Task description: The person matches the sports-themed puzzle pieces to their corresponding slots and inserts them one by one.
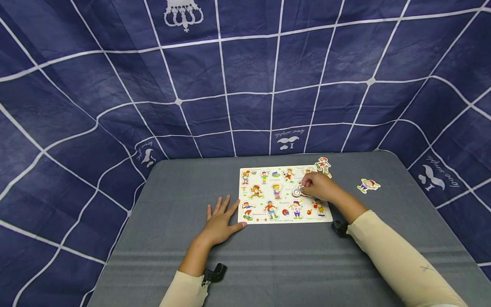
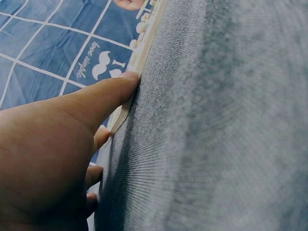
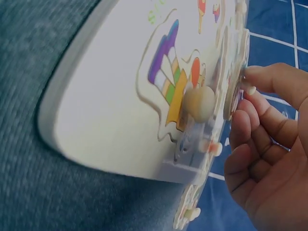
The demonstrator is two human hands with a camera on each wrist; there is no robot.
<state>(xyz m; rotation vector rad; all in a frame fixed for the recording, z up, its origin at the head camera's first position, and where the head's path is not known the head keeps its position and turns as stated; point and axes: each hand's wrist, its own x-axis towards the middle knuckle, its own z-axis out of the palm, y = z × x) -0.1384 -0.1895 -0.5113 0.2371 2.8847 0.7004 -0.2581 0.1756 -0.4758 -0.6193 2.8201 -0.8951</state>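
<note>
Left hand (image 1: pixel 219 219): lies flat on the grey table (image 1: pixel 172 192), fingers spread, thumb touching the left edge of the white wooden peg-puzzle board (image 1: pixel 284 195).
Right hand (image 1: pixel 319 186): pinches a round puzzle piece (image 1: pixel 297 192) over the board's right half.
Loose cut-out figure pieces: one (image 1: pixel 323 165) at the board's far right corner, one (image 1: pixel 368 185) near the table's right edge.

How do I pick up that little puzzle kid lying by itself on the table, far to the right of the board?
The loose puzzle piece lies flat on the grey table, so its thin edges are hard to catch. Pieces on the puzzle board have small round knobs; if this one has one too, which I cannot tell, pinch it from straight above with thumb and finger. The right hand is nearest.
</note>
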